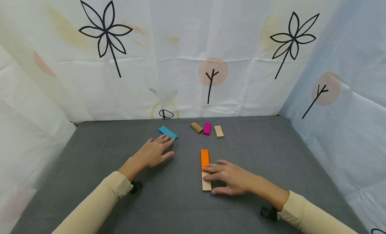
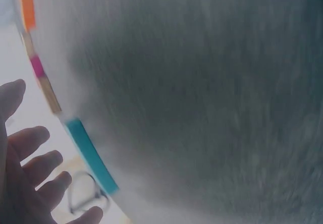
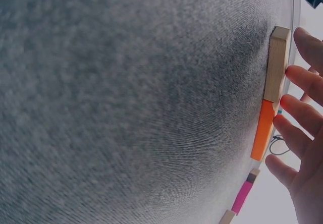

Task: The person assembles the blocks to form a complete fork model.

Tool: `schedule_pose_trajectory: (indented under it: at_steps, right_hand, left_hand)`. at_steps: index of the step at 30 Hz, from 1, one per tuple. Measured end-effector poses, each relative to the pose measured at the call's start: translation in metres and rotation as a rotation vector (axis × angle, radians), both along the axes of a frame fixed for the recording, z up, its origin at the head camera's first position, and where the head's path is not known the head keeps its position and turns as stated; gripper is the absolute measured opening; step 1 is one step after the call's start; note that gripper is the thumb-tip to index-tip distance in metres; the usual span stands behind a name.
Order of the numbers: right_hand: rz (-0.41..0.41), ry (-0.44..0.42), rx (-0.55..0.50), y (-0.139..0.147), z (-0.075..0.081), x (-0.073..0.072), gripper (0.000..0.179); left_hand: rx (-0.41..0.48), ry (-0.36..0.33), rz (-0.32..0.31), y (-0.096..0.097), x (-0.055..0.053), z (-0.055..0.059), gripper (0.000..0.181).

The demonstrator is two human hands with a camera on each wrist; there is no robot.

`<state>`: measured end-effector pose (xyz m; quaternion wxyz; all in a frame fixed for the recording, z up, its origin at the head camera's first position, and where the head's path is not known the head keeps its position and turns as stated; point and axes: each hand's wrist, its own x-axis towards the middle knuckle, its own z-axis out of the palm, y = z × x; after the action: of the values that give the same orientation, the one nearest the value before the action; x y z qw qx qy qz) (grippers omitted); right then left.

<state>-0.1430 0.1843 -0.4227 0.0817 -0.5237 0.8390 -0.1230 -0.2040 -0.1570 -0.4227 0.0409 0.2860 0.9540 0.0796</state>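
On the grey cloth an orange block (image 1: 204, 158) and a pale wooden block (image 1: 206, 183) lie end to end in one straight line. My right hand (image 1: 230, 178) has its fingers spread over the place where these two meet, fingertips right at their top faces. Farther off to the left lies a blue block (image 1: 166, 130), set at a slant. My left hand (image 1: 155, 151) reaches toward it with loosely spread fingers, their tips overlapping its near end in the head view. In the left wrist view the blue block (image 2: 92, 156) shows beyond those fingers, with nothing gripped.
Toward the back of the table (image 1: 120, 140) are a brown patterned block (image 1: 196, 127), a magenta block (image 1: 206, 128) and a second pale wooden block (image 1: 218, 131), side by side. A printed cloth backdrop (image 1: 181, 43) rises behind the table and along its sides.
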Motion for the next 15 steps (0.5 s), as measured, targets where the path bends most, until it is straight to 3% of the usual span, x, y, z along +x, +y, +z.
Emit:
schedule_pose_trajectory:
  at_steps: [7, 15]
  right_hand:
    - [-0.013, -0.035, 0.006, 0.003, 0.0, 0.001, 0.052]
    - [-0.029, -0.069, 0.025, 0.002, 0.002, 0.0, 0.054]
  left_hand:
    - [0.009, -0.01, 0.116, -0.015, -0.025, -0.003, 0.064]
    - [0.051, -0.044, 0.182, -0.026, -0.045, -0.011, 0.063]
